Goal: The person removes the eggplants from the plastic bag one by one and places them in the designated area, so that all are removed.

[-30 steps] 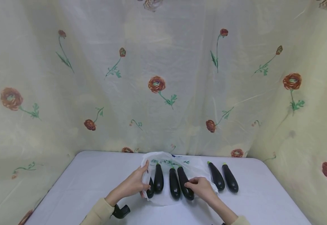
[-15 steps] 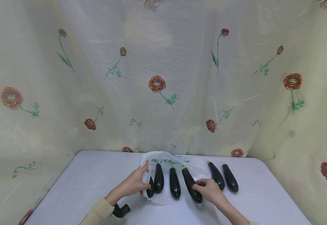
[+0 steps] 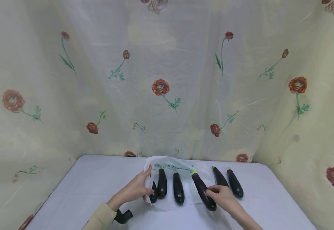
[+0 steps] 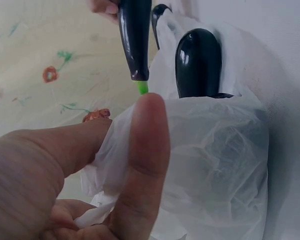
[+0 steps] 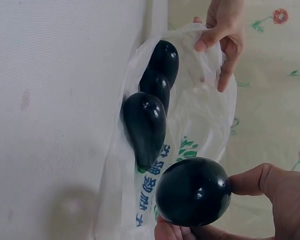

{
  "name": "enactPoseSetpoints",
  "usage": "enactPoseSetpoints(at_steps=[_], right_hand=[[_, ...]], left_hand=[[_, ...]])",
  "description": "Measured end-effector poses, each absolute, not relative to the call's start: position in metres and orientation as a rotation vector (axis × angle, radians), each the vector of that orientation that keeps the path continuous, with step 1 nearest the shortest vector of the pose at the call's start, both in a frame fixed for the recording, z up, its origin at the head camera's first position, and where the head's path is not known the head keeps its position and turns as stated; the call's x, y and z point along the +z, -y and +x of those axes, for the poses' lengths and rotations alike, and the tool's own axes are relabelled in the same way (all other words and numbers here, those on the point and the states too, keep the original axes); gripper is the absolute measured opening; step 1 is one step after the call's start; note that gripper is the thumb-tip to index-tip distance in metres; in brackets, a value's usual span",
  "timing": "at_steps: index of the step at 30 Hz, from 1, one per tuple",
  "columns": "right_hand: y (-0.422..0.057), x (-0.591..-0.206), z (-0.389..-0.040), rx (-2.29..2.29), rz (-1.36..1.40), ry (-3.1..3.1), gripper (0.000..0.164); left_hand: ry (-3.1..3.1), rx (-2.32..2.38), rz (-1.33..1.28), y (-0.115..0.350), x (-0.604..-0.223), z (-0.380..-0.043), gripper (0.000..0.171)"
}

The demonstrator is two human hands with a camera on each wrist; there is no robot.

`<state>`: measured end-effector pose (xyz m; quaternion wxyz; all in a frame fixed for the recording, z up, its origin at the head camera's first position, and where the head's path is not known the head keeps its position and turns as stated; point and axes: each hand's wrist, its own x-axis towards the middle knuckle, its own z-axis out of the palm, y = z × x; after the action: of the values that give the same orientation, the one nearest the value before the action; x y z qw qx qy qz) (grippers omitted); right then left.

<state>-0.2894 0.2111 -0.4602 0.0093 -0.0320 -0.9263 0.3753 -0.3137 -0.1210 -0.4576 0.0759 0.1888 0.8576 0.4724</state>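
Observation:
My left hand (image 3: 139, 185) grips the left edge of a white plastic bag (image 4: 215, 155) and holds its mouth up. Three dark eggplants lie inside: one partly hidden by the left hand (image 3: 153, 195), a second eggplant (image 3: 162, 183) beside it and a third eggplant (image 3: 178, 189) in the middle. With thumb and fingers, my right hand (image 3: 223, 198) pinches another eggplant (image 3: 202, 189) near its thick end. That eggplant slants, its green stem end toward the bag's right side; the right wrist view shows its round end (image 5: 192, 192) between the fingertips.
Right of the bag, two more eggplants lie on the white table (image 3: 270, 198): one partly behind the right hand (image 3: 219, 176), and an outer eggplant (image 3: 235, 183). A flowered curtain (image 3: 184, 64) hangs behind the table. A black device (image 3: 123, 216) sits at the left wrist.
My right hand has drawn its eggplant rightward and slightly nearer, away from the middle eggplant in the bag. The left hand and the other eggplants stay where they were.

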Motion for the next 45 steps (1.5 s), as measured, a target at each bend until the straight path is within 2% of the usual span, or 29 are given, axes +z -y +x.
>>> enactPoseSetpoints(at_steps=[10,23,28,35,45], right_hand=[[-0.231,-0.451,-0.283,1.196,-0.126,2.908,0.039],[-0.261,-0.442,-0.288,1.261,-0.135,2.873,0.046],[-0.269,-0.436,-0.288,1.247,-0.145,2.862,0.043],[-0.286,-0.428,-0.292,1.286,-0.164,2.862,0.053],[-0.309,-0.429,-0.298,1.3,-0.174,2.836,0.053]], left_hand=[[-2.572,1.42,0.549,0.122,-0.456,-0.313,0.098],[-2.578,1.419,0.54,0.122,-0.454,-0.313,0.098],[-2.573,1.424,0.536,0.122,-0.455,-0.314,0.098],[-2.576,1.42,0.529,0.122,-0.456,-0.315,0.098],[-2.58,1.42,0.548,0.122,-0.457,-0.314,0.098]])
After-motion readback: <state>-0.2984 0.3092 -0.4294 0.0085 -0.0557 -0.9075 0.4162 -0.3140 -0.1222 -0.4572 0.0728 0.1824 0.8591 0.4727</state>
